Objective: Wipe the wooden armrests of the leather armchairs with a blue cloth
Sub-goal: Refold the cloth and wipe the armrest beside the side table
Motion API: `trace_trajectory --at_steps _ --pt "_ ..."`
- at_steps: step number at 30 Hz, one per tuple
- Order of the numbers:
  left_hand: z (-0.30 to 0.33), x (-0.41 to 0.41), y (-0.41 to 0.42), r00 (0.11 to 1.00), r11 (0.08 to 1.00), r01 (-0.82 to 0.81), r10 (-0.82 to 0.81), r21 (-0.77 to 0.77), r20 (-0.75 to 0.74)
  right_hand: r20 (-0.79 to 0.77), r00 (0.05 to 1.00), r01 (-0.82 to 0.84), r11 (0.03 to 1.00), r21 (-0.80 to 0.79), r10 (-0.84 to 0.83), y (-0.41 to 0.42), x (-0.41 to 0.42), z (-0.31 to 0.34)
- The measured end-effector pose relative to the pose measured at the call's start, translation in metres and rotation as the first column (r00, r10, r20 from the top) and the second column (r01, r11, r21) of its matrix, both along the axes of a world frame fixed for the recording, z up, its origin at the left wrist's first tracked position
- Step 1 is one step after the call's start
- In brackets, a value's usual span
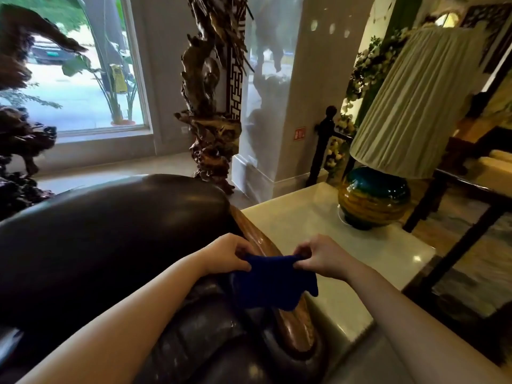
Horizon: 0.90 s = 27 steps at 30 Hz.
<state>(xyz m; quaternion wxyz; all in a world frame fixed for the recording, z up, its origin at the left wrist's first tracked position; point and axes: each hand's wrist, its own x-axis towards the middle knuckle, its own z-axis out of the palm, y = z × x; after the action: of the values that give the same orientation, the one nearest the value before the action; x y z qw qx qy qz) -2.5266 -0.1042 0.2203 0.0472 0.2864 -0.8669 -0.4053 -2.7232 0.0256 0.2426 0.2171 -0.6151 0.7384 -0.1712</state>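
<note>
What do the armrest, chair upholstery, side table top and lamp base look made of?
Armrest: wood, glossy varnish; brown grain with highlights.
Chair upholstery: dark leather or leather-look, smooth with a soft sheen.
Side table top: pale polished stone, possibly marble; it mirrors light spots.
Lamp base: likely glazed ceramic or glass; teal-and-amber, sharp glints.

Daylit window (83, 65) left, carved root sculpture (213, 92), pleated lamp (410, 106) on pale side table (304, 217)
</note>
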Motion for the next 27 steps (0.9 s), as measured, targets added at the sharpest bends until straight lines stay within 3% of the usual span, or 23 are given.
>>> trace_trajectory --at_steps 7,14,21,27 --pt "-0.053 -0.079 -0.020 0.991 0.988 -0.124 0.120 0.089 0.052 0.073 0.994 -0.079 0.996 0.040 0.076 -0.043 -0.095 -0.071" --pt "-0.158 -0.155 -0.020 0.937 0.924 -0.343 0.323 0.169 0.135 0.140 0.971 -0.207 0.973 0.102 0.192 -0.082 -0.191 -0.178" --pt "-0.228 -0.208 -0.049 0.851 0.832 -0.525 0.508 0.180 0.136 0.183 0.964 -0.219 0.968 0.124 0.195 -0.130 -0.241 -0.243" --pt "-0.266 -0.231 -0.092 0.827 0.798 -0.562 0.541 0.219 0.153 0.195 0.960 -0.226 0.966 0.126 0.199 -0.187 -0.261 -0.288"
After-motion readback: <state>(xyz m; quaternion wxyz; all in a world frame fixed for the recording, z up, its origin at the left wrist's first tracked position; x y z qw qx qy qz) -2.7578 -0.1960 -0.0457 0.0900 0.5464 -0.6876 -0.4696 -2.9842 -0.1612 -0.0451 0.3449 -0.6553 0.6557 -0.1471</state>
